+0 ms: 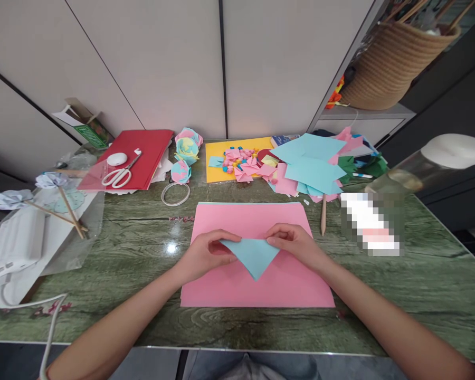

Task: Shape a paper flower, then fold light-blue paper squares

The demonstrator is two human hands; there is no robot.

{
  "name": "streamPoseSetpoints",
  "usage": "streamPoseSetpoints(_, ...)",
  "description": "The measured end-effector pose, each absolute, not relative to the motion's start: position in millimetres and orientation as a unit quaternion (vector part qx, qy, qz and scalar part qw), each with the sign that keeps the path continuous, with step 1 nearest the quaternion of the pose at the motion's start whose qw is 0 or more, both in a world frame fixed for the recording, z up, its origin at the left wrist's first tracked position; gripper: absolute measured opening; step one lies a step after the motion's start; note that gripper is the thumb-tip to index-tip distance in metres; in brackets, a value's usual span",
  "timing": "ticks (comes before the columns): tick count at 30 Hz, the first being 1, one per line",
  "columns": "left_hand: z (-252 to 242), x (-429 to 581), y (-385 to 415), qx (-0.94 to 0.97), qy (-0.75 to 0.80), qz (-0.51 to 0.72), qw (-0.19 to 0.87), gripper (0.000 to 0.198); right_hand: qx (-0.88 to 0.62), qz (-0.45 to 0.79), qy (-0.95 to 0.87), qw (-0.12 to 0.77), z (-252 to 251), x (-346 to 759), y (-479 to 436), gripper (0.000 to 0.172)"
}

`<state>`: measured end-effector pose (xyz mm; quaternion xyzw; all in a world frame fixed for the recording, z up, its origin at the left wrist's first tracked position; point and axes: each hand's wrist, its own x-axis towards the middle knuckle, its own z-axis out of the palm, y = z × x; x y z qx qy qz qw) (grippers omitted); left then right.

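Observation:
Between my two hands is a light-blue sheet of paper (256,257), folded into a triangle with its point toward me. My left hand (208,252) pinches its left corner between thumb and fingers. At the right corner, the thumb and fingers of my right hand (295,244) close on the paper in the same way. Beneath them a stack of pink paper (221,287) lies flat on the green table. The triangle's long edge runs along the far side, from one hand to the other.
White-handled scissors (121,174) rest on a red folder (150,158) at the back left. Behind the pink stack are a roll of tape (176,194), folded paper balls (187,145), a yellow sheet (216,174) with small folded pieces, and blue sheets (314,163). A clear cup (423,166) stands right.

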<state>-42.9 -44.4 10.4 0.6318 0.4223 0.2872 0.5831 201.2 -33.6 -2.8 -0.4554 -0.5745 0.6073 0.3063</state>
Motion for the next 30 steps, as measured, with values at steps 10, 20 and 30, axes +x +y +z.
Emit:
streamPoseSetpoints(10, 5.4, -43.3, -41.3, 0.608, 0.437, 0.301, 0.591, 0.033, -0.385, 0.614, -0.619, 0.303, 2.4, 204.3, -34.0, 0.042)
streamPoseSetpoints(20, 6.6, -42.4, -42.9, 0.675, 0.45, 0.28, 0.514, 0.031, -0.433, 0.579, -0.615, 0.315, -3.0, 199.6, -33.8, 0.02)
streamPoseSetpoints(30, 11.8, -39.4, -51.3, 0.626, 0.398, 0.273, 0.612, 0.027, -0.483, 0.439, -0.653, 0.385, -11.3, 191.6, -41.0, 0.007)
